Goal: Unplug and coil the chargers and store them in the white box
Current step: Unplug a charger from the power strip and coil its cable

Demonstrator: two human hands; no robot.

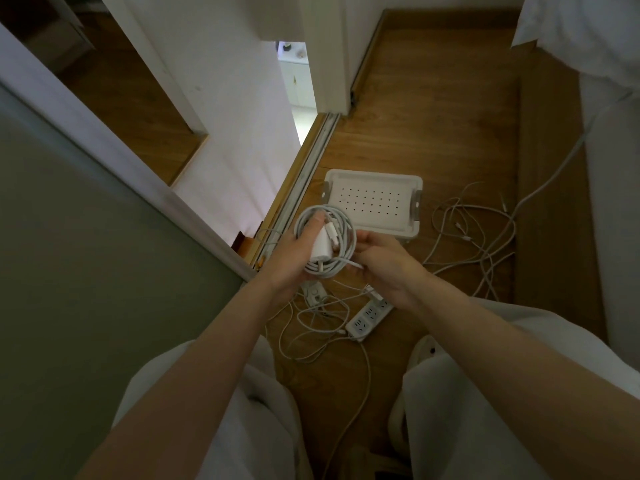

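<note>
My left hand (289, 251) grips a white charger brick with its cable wound in a coil (327, 237), held above the floor. My right hand (384, 268) pinches the loose end of that cable at the coil's lower right. The white box (374, 183), with a dotted bottom and nothing inside, lies on the wooden floor just beyond the coil. Under my hands a white power strip (367, 318) lies on the floor with loose white cables (311, 327) tangled beside it. More white cables (478, 233) sprawl to the right of the box.
A sliding-door track (308, 161) runs diagonally left of the box, with a white wall and a grey panel (86, 271) to the left. A bed with white bedding (609, 168) borders the right. My knees in white trousers (467, 410) fill the bottom.
</note>
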